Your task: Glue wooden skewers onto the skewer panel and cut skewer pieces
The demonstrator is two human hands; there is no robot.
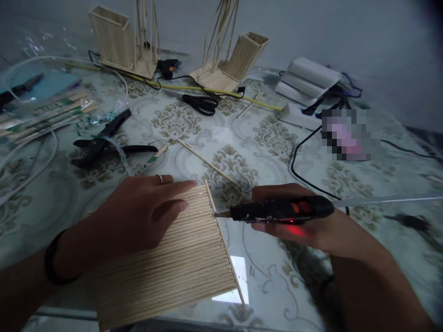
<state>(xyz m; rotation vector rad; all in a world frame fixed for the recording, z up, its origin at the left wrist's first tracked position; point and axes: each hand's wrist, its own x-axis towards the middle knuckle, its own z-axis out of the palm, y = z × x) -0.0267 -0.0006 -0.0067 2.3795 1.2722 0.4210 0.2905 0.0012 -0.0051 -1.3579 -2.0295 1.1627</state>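
Observation:
My right hand [294, 233] is wrapped round a black hot glue gun [277, 210], which has a red light glowing on its side and a clear glue stick [387, 200] out of its back. The gun's nozzle touches the right edge of a flat panel of wooden sticks [173, 272] laid side by side. A single stick [226, 249] runs crosswise along that edge, with shiny glue beside it. My left hand [138, 212] rests on the panel's upper left, index finger and thumb stretched out towards the edge. Its other fingers are partly hidden.
Black-handled cutters [104, 143] lie left of centre, scissors [200, 103] further back. Two stick-built models [114, 41] [245, 55] stand by the wall. Another glue gun [168, 68], a yellow cable [194, 88], loose sticks [207, 161] and bagged sticks [51, 113] lie on the patterned table [277, 295].

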